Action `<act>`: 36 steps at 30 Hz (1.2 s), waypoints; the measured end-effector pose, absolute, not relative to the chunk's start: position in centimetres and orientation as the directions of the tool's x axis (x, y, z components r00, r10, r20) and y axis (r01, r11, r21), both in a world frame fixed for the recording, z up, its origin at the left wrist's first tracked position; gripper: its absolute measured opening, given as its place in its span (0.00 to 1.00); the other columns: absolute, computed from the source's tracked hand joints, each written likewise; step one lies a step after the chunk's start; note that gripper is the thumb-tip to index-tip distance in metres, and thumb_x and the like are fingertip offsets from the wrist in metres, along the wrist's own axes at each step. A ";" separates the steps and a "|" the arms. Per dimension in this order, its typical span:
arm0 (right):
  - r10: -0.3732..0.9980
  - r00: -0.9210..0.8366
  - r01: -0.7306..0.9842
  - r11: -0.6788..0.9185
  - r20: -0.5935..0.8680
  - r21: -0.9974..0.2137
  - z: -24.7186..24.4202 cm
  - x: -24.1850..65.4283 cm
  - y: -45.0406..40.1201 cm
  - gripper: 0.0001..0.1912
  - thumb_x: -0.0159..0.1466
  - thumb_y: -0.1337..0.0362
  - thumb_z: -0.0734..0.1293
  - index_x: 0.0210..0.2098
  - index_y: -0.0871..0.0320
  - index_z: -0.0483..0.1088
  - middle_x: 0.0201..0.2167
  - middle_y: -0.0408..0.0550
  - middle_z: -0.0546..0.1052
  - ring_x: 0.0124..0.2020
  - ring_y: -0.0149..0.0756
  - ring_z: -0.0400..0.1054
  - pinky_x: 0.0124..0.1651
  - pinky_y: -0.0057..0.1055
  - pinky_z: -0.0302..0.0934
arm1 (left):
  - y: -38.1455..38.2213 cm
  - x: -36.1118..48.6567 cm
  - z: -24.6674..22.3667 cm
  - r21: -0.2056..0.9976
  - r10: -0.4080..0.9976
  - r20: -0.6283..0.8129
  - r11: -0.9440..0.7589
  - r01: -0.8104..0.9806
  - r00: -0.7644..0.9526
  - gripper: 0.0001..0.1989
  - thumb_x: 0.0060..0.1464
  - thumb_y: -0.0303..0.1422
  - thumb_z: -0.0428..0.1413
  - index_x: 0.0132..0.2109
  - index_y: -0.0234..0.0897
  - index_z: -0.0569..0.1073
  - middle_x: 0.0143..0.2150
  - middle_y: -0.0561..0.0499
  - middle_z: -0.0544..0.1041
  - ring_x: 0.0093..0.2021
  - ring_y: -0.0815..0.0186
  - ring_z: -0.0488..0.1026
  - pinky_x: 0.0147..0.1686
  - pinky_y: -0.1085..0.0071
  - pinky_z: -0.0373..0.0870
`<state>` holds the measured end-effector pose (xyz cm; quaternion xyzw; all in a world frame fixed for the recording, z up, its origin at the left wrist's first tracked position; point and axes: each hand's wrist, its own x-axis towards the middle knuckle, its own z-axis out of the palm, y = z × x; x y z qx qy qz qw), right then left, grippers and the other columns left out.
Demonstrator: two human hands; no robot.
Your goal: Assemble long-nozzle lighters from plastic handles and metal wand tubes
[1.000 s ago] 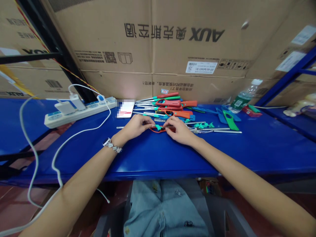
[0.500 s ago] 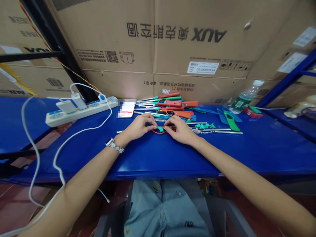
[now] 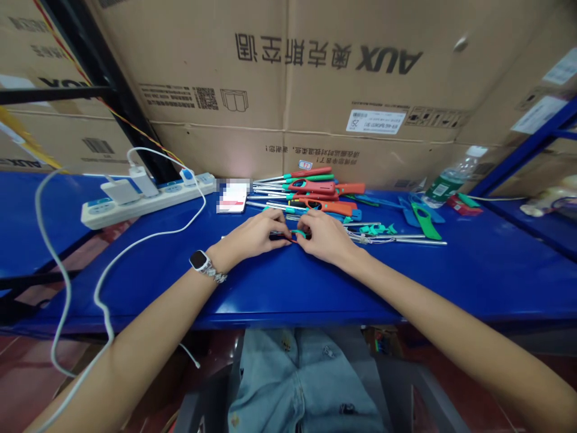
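Observation:
Near the middle of the blue table [image 3: 270, 288], my left hand [image 3: 259, 233] and my right hand [image 3: 322, 236] almost meet. Between them is a small lighter part [image 3: 297, 233], green and red, largely covered by the fingers. Both hands pinch at it with thumb and fingers closed. Just behind lies a pile of lighters [image 3: 315, 187] with red, orange and blue handles and metal tubes pointing left. Small green pieces [image 3: 376, 229] lie to the right of my right hand, beside long metal rods [image 3: 417, 240] and thin wires.
A phone [image 3: 233, 197] lies left of the pile. The white power strip [image 3: 148, 201] with chargers and a looping cable [image 3: 135, 240] is at the left. A bottle [image 3: 446, 183], a red box [image 3: 464, 205] and a green handle piece [image 3: 425, 221] are at the right. Cardboard [image 3: 288, 78] stands behind.
The part between my hands has been turned, and less of its green piece and red loop shows. My left wrist has rotated, so the watch face now points up. The view has shifted slightly.

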<state>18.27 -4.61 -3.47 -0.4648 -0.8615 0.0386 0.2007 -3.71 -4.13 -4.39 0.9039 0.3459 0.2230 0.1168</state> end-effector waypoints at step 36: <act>0.841 -0.504 0.852 0.522 0.197 -0.048 -2.2 17.5 -6.0 0.12 0.70 0.69 0.65 0.43 0.63 0.81 0.42 0.59 0.80 0.45 0.49 0.74 0.46 0.39 0.64 | -4.2 -2.9 -4.7 0.229 0.632 0.366 -0.772 0.592 0.683 0.07 0.66 0.30 0.60 0.41 0.39 0.84 0.39 0.47 0.78 0.43 0.59 0.74 0.41 0.64 0.71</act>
